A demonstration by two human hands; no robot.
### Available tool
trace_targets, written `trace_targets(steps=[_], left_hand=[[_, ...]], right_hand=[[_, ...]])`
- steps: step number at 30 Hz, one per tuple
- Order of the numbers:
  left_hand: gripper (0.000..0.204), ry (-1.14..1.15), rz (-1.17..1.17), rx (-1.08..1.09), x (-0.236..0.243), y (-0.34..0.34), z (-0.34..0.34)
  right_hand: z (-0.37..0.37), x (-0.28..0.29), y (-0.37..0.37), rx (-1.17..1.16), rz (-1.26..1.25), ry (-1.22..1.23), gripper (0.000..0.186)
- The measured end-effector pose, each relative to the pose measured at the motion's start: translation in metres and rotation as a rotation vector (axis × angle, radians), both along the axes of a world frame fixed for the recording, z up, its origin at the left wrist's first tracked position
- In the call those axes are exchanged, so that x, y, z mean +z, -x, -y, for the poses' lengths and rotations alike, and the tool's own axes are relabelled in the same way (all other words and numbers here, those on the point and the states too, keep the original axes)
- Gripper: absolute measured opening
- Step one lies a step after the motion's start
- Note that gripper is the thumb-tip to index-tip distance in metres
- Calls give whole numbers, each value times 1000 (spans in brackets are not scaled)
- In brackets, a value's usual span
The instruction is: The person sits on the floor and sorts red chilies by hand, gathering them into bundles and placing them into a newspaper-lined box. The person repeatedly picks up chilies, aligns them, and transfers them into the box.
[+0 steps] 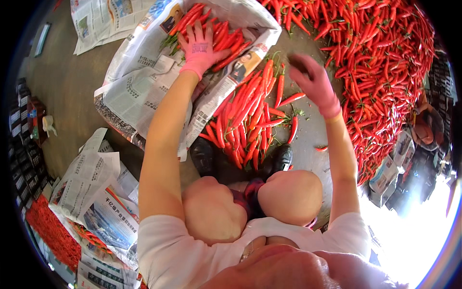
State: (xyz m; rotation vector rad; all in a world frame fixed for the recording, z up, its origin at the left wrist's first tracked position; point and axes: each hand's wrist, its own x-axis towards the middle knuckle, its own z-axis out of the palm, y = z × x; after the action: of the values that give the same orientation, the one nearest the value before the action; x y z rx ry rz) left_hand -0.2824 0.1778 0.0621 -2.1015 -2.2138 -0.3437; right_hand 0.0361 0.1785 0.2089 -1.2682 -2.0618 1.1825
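Note:
My left hand (198, 50), in a pink glove, lies with fingers spread on a bunch of red chili peppers (237, 42) with green stems. These peppers rest at the far end of a box lined with newspaper (139, 91). To the right, my right hand (313, 82), also in a pink glove with darkened fingertips, hangs above the floor. Its thumb and fingers are apart, and no pepper shows in it. Below and left of it, a loose heap of chili peppers (248, 115) lies on the floor between the box and my feet.
A large pile of red chili peppers (380, 72) spreads along the right side. Newspaper-covered peppers (96, 183) stand at the lower left, near black crates (21, 139). More newspaper (106, 21) lies at the far left. My black shoes (282, 158) flank the small heap.

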Motion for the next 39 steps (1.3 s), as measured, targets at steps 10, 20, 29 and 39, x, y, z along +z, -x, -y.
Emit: trace_targets(steps=[10,20,29,39], left_hand=[[115,88,176,133,-7,39,-44],[71,118,-159,-55,17,68,-73],[46,463,110,-1412,153,-242,83],[18,510,-117,-1254,-52,-328,163]], right_hand=[[321,-60,-193,-690,117,724,37],[347,-134,-211,-469,348,266,17],[349,-184,-305,-580,977,548,37],[266,-139,-378,-843,585,-22,53]])
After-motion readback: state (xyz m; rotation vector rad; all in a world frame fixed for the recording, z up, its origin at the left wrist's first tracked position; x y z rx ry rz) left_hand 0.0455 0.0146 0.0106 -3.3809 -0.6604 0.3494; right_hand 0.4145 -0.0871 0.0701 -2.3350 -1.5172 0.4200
